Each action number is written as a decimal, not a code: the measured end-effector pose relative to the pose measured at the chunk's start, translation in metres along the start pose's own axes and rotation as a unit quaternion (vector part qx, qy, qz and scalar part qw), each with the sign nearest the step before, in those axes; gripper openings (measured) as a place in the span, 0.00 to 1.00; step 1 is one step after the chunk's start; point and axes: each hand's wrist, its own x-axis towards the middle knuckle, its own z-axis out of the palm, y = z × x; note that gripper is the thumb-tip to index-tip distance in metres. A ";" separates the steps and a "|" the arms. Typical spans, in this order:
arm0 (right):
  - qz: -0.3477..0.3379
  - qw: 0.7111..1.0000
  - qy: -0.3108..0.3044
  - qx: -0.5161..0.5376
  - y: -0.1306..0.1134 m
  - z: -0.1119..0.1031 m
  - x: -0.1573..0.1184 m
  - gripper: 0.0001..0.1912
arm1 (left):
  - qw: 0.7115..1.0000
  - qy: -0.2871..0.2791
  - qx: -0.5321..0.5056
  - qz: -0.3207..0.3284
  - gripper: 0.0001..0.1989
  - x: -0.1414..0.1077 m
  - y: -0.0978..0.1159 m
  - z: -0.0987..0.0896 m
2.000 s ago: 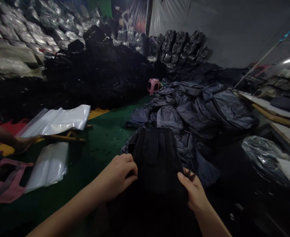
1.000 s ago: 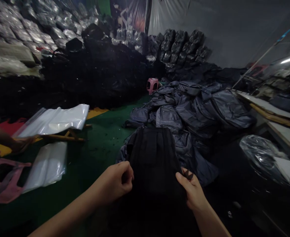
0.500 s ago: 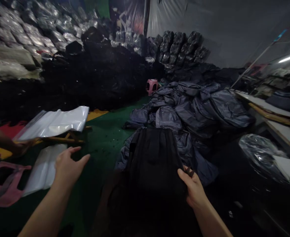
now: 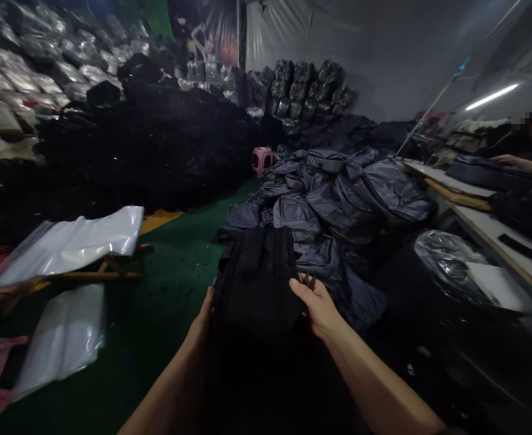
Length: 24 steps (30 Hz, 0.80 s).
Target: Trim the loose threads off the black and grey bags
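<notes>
A black backpack (image 4: 259, 284) lies in front of me, its lower part lost in shadow. My left hand (image 4: 201, 323) is against its left side, thumb along the edge and the other fingers hidden behind it. On the opposite side, my right hand (image 4: 316, 302) grips the backpack's edge with the thumb on top. Small dark pointed tips, like thread snips (image 4: 310, 280), stick out beside that hand's fingers. Just beyond the backpack lies a heap of dark grey bags (image 4: 338, 193).
Clear plastic sheets (image 4: 84, 241) lie on a low wooden stand at left, with a plastic stack (image 4: 64, 332) on the green floor (image 4: 170, 260). Pink stools (image 4: 262, 161) stand around. A co-worker's arm (image 4: 526, 163) is over the right table (image 4: 496, 232). Black bags pile up behind.
My left hand has moved right from the open air to the backpack's left side. My right hand stays on the backpack. The view has turned right, bringing a co-worker into sight.
</notes>
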 end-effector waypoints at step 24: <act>-0.158 0.911 -0.139 -0.356 -0.031 0.010 0.036 0.07 | 0.964 0.028 -0.205 0.166 0.09 0.001 0.106 -0.003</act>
